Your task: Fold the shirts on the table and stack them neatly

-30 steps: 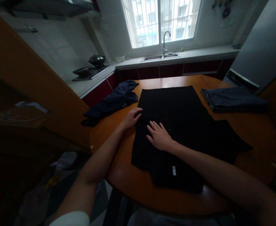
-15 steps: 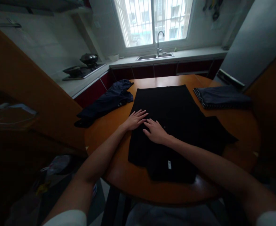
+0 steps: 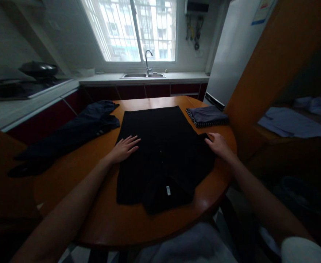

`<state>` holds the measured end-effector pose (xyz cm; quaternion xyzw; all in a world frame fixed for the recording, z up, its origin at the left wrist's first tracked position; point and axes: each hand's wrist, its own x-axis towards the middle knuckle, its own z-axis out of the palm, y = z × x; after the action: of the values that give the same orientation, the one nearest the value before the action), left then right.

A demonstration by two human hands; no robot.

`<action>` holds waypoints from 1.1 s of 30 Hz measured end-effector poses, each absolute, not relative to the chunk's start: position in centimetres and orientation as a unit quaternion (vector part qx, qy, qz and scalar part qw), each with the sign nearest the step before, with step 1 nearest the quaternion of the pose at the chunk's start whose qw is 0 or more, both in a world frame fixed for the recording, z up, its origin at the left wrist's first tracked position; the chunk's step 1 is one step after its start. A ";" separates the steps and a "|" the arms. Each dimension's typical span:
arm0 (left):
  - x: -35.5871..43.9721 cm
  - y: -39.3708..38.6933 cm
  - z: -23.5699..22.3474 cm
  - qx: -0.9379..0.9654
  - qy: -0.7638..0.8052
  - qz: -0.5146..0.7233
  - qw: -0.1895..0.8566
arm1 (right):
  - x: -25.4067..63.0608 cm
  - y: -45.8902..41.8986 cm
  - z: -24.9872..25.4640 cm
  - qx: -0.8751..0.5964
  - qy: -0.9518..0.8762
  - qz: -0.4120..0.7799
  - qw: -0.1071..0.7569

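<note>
A black short-sleeved shirt (image 3: 155,131) lies spread on the wooden table, its neck end towards me. A small white label (image 3: 168,190) shows inside the neck, and tiny buttons run up the middle. My left hand (image 3: 123,148) rests flat on the shirt's left side, fingers spread. At the right, my right hand (image 3: 217,143) pinches the outer edge of the shirt's sleeve between thumb and fingers. The left sleeve is folded in or hard to make out against the black cloth.
A dark blue garment (image 3: 75,133) lies at the table's left edge. A folded grey garment (image 3: 208,115) sits at the back right of the wooden table (image 3: 105,226). Beyond are a sink (image 3: 142,75), a stove with pans (image 3: 38,69) and a fridge (image 3: 228,51).
My view has turned to the right. My right hand has moved from the shirt's left part across to the right sleeve and taken hold of its edge. My left hand stays flat on the shirt.
</note>
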<state>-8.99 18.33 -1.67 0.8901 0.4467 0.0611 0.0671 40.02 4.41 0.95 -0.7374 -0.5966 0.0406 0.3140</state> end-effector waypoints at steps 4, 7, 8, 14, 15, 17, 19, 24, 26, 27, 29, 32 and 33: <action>-9.1 18.7 -2.0 0.889 0.447 0.071 0.062 | 44.6 1.8 -1.5 -0.770 -0.554 0.098 0.302; -9.1 18.7 -1.9 0.890 0.447 0.076 0.058 | 44.8 0.7 -2.4 -0.739 -0.582 0.122 0.318; -9.1 18.6 -1.9 0.889 0.447 0.080 0.057 | 44.6 0.6 -2.5 -0.726 -0.593 0.127 0.323; -9.1 18.4 -1.8 0.887 0.445 0.108 0.062 | 43.7 1.2 -2.2 -0.695 -0.628 0.108 0.334; -9.2 18.4 -1.9 0.886 0.445 0.111 0.063 | 43.8 1.4 -2.2 -0.698 -0.622 0.100 0.340; -9.2 18.4 -1.9 0.886 0.445 0.113 0.062 | 44.0 1.8 -2.2 -0.705 -0.602 0.088 0.365; -9.2 18.4 -2.0 0.886 0.445 0.113 0.062 | 44.2 2.3 -2.2 -0.713 -0.573 0.082 0.397; -9.2 18.6 -2.0 0.889 0.439 0.113 0.065 | 44.2 3.4 -1.8 -0.749 -0.459 0.104 0.466; -9.2 18.6 -1.9 0.888 0.440 0.111 0.065 | 44.1 3.9 -1.5 -0.756 -0.418 0.125 0.488; -9.2 18.5 -1.9 0.888 0.442 0.111 0.066 | 44.1 4.2 -1.3 -0.753 -0.410 0.131 0.498; -9.1 18.5 -1.9 0.887 0.443 0.113 0.068 | 43.8 4.8 -0.7 -0.743 -0.411 0.130 0.512; -9.2 18.5 -2.0 0.886 0.443 0.118 0.070 | 42.4 5.1 1.1 -0.718 -0.440 0.101 0.530; -9.2 18.5 -2.0 0.886 0.443 0.118 0.069 | 41.5 5.1 1.8 -0.698 -0.459 0.107 0.539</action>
<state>-9.17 18.54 -2.04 0.8858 0.4434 0.1182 0.0688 41.53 5.07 1.75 -0.6979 -0.4592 0.1074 0.5390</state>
